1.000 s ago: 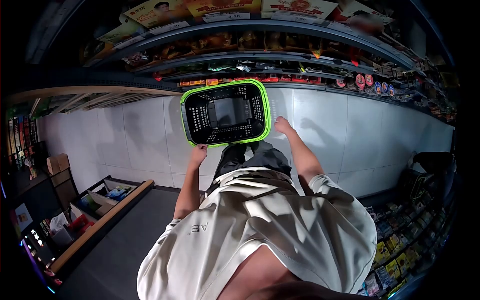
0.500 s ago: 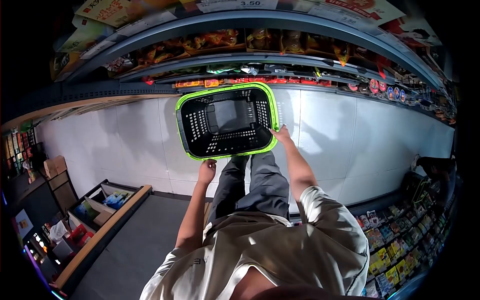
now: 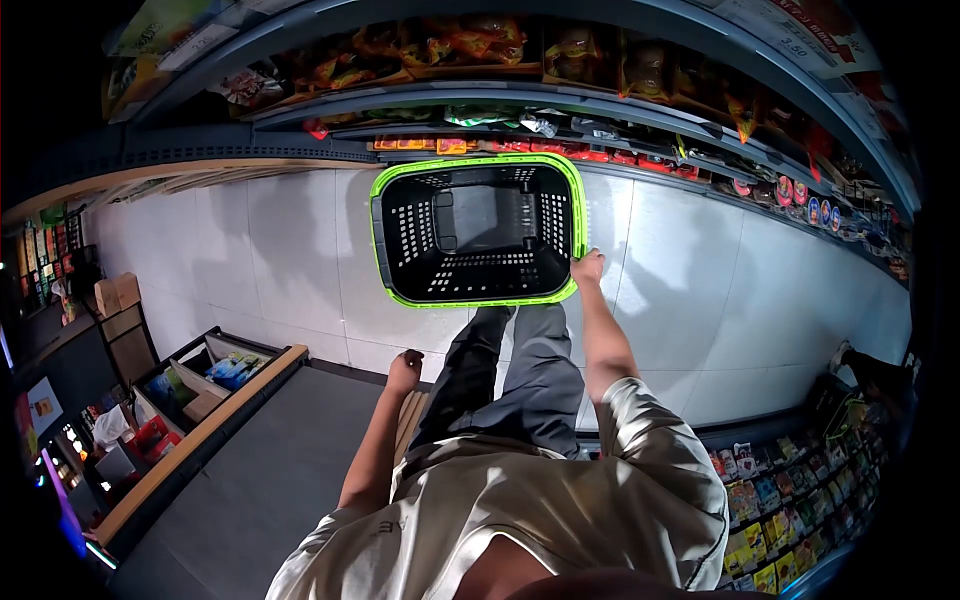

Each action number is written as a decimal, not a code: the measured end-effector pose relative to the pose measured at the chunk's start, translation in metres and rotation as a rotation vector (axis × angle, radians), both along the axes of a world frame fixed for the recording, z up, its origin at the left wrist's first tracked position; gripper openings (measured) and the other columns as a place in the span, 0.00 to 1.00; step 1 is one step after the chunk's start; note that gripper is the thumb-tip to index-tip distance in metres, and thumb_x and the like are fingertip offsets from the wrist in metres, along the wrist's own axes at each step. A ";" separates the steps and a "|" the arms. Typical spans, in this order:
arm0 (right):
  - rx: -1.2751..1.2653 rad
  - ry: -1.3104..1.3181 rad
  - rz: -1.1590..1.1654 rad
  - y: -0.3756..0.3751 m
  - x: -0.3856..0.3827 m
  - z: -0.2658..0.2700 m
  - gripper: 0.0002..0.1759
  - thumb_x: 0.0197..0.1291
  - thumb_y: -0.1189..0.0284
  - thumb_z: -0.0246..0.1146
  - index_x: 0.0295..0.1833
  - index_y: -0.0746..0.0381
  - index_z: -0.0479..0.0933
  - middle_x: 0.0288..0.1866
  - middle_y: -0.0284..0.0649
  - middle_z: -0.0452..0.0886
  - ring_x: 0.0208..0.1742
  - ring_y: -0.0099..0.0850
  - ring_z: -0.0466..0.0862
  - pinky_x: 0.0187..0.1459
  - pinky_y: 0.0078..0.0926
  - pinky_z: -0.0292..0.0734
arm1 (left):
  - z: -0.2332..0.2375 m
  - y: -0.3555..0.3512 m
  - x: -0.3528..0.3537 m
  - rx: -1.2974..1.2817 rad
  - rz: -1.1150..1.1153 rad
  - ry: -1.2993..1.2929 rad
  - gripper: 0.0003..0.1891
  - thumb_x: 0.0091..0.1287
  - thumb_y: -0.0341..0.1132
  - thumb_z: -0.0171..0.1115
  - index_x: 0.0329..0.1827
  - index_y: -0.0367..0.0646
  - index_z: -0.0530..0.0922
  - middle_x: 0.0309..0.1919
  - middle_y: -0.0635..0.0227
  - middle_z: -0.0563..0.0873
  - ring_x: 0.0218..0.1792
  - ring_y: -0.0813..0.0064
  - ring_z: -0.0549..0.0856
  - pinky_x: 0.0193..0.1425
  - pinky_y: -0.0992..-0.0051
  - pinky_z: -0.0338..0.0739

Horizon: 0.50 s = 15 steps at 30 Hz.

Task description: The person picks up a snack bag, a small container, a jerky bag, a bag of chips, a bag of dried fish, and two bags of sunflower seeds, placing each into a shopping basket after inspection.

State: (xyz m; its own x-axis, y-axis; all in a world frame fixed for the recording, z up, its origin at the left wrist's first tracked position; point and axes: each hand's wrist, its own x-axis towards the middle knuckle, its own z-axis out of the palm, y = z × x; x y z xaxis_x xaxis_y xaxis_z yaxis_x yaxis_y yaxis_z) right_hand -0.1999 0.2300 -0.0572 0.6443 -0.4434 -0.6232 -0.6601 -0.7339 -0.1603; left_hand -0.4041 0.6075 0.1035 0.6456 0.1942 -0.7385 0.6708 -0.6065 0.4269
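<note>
An unfilled black shopping basket with a bright green rim is in front of my legs, its perforated walls and bare bottom seen from above. My right hand grips the rim at the basket's near right corner. Off to the left of my legs, apart from the basket, hangs my left hand. Its fingers look curled in, and nothing shows in them.
Shelves of packaged snacks curve across the far side of the aisle. Pale floor tiles lie beneath. At left stands a wood-edged counter beside a bin of packets. A rack of colourful packets is at lower right.
My left hand has drawn back from the basket's near rim toward my body. The basket, with my right hand still on it, has shifted slightly right in view.
</note>
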 end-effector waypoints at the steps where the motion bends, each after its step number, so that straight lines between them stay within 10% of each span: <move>1: 0.001 0.002 0.000 -0.004 -0.004 -0.012 0.37 0.40 0.66 0.66 0.54 0.71 0.58 0.46 0.57 0.72 0.49 0.47 0.73 0.52 0.32 0.68 | 0.003 0.003 -0.002 0.001 0.000 0.002 0.08 0.54 0.29 0.51 0.33 0.39 0.78 0.29 0.54 0.81 0.34 0.57 0.80 0.37 0.69 0.74; 7: 0.132 0.051 0.074 -0.020 -0.002 -0.037 0.31 0.38 0.66 0.67 0.46 0.70 0.63 0.48 0.56 0.72 0.49 0.45 0.73 0.49 0.33 0.70 | 0.005 0.002 -0.007 -0.034 0.038 0.060 0.08 0.55 0.30 0.52 0.33 0.38 0.78 0.30 0.54 0.81 0.35 0.58 0.80 0.38 0.69 0.74; 12: 0.094 -0.147 0.060 -0.009 -0.013 -0.014 0.15 0.49 0.69 0.58 0.41 0.66 0.68 0.30 0.48 0.78 0.34 0.42 0.80 0.37 0.33 0.74 | -0.005 0.001 -0.006 -0.109 -0.016 -0.008 0.09 0.57 0.30 0.50 0.36 0.37 0.76 0.28 0.57 0.81 0.29 0.66 0.79 0.33 0.74 0.74; 15: 0.710 -0.232 -0.427 0.015 -0.023 0.033 0.04 0.55 0.76 0.51 0.36 0.64 0.65 0.20 0.36 0.71 0.17 0.26 0.73 0.20 0.20 0.70 | 0.000 -0.003 0.008 -0.148 -0.089 -0.070 0.10 0.60 0.31 0.47 0.39 0.36 0.75 0.26 0.60 0.81 0.25 0.74 0.79 0.29 0.77 0.74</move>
State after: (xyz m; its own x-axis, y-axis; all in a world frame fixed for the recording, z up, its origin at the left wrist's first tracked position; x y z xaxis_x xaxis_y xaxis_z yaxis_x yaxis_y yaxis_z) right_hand -0.2226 0.2446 -0.0243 0.6565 -0.2321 -0.7178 -0.7505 -0.1047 -0.6525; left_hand -0.3962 0.6049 0.1031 0.7063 0.0269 -0.7074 0.5830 -0.5889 0.5597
